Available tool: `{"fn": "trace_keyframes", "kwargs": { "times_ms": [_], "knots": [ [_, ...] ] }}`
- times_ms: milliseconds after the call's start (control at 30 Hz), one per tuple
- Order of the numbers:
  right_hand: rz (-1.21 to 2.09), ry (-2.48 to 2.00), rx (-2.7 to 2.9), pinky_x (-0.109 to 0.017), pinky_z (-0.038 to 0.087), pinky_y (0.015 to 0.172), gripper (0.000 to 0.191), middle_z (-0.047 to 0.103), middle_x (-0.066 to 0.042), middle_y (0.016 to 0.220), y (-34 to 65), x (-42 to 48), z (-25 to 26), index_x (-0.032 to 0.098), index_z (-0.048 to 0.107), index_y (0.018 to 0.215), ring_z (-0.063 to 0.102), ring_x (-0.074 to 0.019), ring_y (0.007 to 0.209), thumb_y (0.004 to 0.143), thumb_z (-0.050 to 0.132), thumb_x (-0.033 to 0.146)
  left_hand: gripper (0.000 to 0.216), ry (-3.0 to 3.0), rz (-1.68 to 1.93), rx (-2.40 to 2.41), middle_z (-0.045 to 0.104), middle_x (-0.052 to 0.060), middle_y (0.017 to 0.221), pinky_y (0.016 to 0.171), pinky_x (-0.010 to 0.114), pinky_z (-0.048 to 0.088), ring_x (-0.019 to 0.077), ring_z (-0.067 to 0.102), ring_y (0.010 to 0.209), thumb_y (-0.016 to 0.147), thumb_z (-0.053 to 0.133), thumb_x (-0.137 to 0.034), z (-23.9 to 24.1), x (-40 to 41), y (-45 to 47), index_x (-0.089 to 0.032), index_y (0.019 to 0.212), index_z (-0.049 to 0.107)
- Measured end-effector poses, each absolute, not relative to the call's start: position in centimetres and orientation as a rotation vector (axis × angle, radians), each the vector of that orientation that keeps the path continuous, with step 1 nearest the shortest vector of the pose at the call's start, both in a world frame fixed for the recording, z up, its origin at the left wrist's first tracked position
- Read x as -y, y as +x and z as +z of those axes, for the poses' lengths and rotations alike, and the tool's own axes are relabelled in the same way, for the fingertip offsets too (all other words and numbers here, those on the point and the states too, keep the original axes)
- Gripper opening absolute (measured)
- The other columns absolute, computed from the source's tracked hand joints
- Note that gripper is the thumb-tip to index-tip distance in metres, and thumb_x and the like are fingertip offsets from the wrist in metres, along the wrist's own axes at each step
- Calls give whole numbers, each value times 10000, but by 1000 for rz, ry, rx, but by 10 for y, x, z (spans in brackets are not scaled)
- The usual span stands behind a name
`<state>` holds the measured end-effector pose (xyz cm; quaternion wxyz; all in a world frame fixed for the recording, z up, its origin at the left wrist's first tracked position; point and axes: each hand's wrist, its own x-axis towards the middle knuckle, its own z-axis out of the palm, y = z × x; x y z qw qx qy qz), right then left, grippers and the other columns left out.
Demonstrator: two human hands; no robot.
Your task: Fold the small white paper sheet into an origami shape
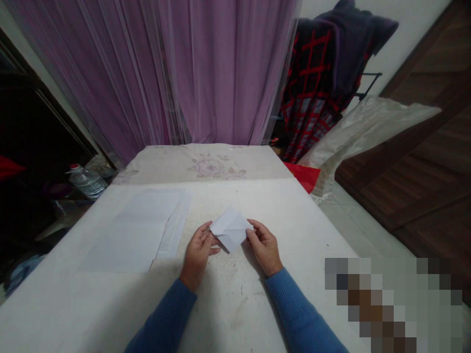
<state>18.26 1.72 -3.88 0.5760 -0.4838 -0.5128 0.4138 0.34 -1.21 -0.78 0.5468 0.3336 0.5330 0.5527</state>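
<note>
A small folded piece of white paper [231, 229] is held between my two hands over the table, with creases across its face and one corner pointing towards me. My left hand [198, 252] pinches its left corner between thumb and fingers. On the opposite side, my right hand [265, 246] grips the right corner, thumb on top. Parts of the fingers behind the paper are hidden. To the left, white paper sheets [136, 230] lie flat on the table, overlapping one another.
The white table [294, 304] has a floral cloth [165, 164] at its far end. Purple curtains [224, 73] hang behind. A plastic bottle [88, 181] stands off the left edge; a red item [305, 176] and plastic sheeting [353, 132] are off the right.
</note>
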Motion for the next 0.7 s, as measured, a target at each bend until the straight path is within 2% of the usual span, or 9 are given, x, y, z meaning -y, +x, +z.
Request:
{"fn": "trace_keyframes", "kwargs": {
  "times_ms": [200, 367, 500, 533, 600, 667, 700],
  "knots": [
    [908, -1189, 1309, -270, 498, 619, 347, 662, -20, 783, 183, -16, -42, 176, 680, 1084, 564, -127, 630, 820, 612, 390, 724, 796, 1255, -1237, 675, 141, 1163, 604, 233, 525, 216, 676, 899, 686, 729, -437, -3, 16, 4, -163, 1302, 465],
    [847, -1267, 1240, -265, 488, 586, 363, 632, -8, 724, 180, -15, -43, 161, 680, 1070, 557, -131, 610, 814, 602, 406, 745, 804, 1223, -1104, 634, 145, 1255, 695, 269, 540, 217, 675, 931, 728, 689, -388, -3, 20, 5, -171, 1380, 402],
    [768, -1312, 1352, -270, 495, 571, 342, 634, -11, 712, 177, -7, -41, 156, 661, 1090, 570, -137, 593, 845, 564, 374, 855, 766, 1302, -1170, 702, 145, 1078, 630, 267, 535, 226, 678, 854, 642, 763, -436, -8, 14, 10, -125, 1361, 421],
    [687, -1319, 1415, -287, 513, 602, 343, 660, -33, 774, 176, -4, -38, 157, 650, 1113, 597, -153, 641, 844, 563, 351, 861, 760, 1321, -1177, 713, 133, 1026, 605, 263, 529, 221, 678, 816, 629, 769, -452, -9, 12, 11, -123, 1349, 432],
    [444, -1298, 1566, -357, 538, 757, 390, 680, -98, 1005, 175, -1, -28, 166, 610, 1195, 639, -210, 862, 828, 569, 292, 862, 766, 1336, -1164, 720, 103, 950, 575, 256, 517, 204, 673, 748, 627, 767, -469, -10, 10, 12, -136, 1348, 431],
    [212, -1229, 1744, -449, 469, 952, 473, 599, -138, 1250, 174, -1, -15, 184, 555, 1284, 558, -266, 1140, 814, 561, 236, 865, 799, 1322, -1143, 718, 70, 883, 569, 253, 510, 182, 659, 696, 641, 758, -459, -11, 10, 11, -148, 1367, 407],
    [142, -1193, 1843, -477, 429, 1001, 498, 551, -140, 1326, 173, -3, -8, 194, 539, 1308, 503, -279, 1219, 811, 557, 213, 865, 823, 1310, -1136, 713, 52, 845, 568, 251, 507, 171, 649, 671, 652, 752, -451, -11, 11, 11, -146, 1377, 394]
  ]
}}
